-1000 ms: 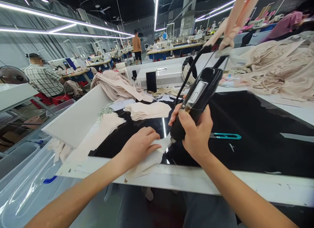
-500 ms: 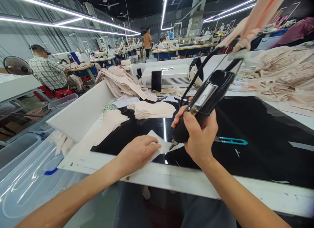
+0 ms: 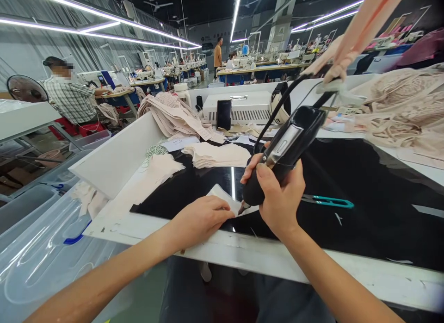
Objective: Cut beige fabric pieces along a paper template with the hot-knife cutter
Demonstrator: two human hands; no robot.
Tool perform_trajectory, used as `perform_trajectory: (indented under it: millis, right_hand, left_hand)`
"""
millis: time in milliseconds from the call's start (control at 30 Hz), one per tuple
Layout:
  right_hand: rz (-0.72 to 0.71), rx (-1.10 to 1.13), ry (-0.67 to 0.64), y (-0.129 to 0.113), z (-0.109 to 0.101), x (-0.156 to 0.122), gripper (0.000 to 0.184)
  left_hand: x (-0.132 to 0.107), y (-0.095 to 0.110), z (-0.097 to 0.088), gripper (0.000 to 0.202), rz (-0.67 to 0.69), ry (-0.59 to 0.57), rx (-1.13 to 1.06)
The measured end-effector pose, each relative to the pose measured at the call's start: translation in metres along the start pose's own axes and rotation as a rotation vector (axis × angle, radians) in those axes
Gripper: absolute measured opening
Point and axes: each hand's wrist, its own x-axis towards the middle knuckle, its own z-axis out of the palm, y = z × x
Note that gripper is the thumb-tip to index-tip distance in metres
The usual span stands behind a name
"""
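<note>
In my right hand (image 3: pixel 282 198) is a black corded handheld power tool (image 3: pixel 287 142) with a metal plate on its side, my fingers wrapped round its body. It tilts down to the left. Its narrow metal tip (image 3: pixel 243 207) meets a small white fabric piece (image 3: pixel 222 192) on the glossy black work surface (image 3: pixel 347 175). My left hand (image 3: pixel 201 219) lies low over the left part of this piece, fingers closed together on its edge close to the tip; the palm hides some of it. Pale fabric strips (image 3: pixel 364 36) tied at the top suspend the tool.
Teal thread snips (image 3: pixel 328 201) lie right of my right hand. Beyond are stacked cream fabric pieces (image 3: pixel 217 154), a phone (image 3: pixel 224 114) and a white vented box (image 3: pixel 246 108). Fabric is heaped at right (image 3: pixel 405 110). A person in a checked shirt (image 3: pixel 71 96) sits at left.
My left hand has slid right along the fabric, its fingers now closer to the tool tip. The tool stays in my right hand, slightly lower. The view has shifted a little.
</note>
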Motion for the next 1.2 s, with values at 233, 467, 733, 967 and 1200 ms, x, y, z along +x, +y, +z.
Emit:
perform_trajectory:
  millis: [233,467,733,967,1200]
  right_hand:
    - [-0.012,-0.041,0.054,-0.004,-0.018,0.018,0.041]
    - [0.004,-0.099,0.070,-0.005,-0.033,0.019,0.043]
    - [0.013,-0.095,0.146,-0.018,-0.033,0.017,0.040]
    - [0.050,-0.117,0.154,-0.026,-0.038,0.014,0.044]
    - [0.056,-0.113,0.180,-0.030,-0.042,0.013,0.045]
  left_hand:
    - [-0.002,-0.009,0.007,0.027,-0.123,0.057,0.043]
    - [-0.006,-0.014,0.010,0.027,-0.062,0.062,-0.030]
    - [0.017,-0.028,0.009,0.030,-0.109,0.141,0.010]
    - [0.018,-0.038,0.020,0.027,-0.114,0.073,0.066]
    - [0.007,-0.035,0.016,0.033,-0.075,0.095,0.088]
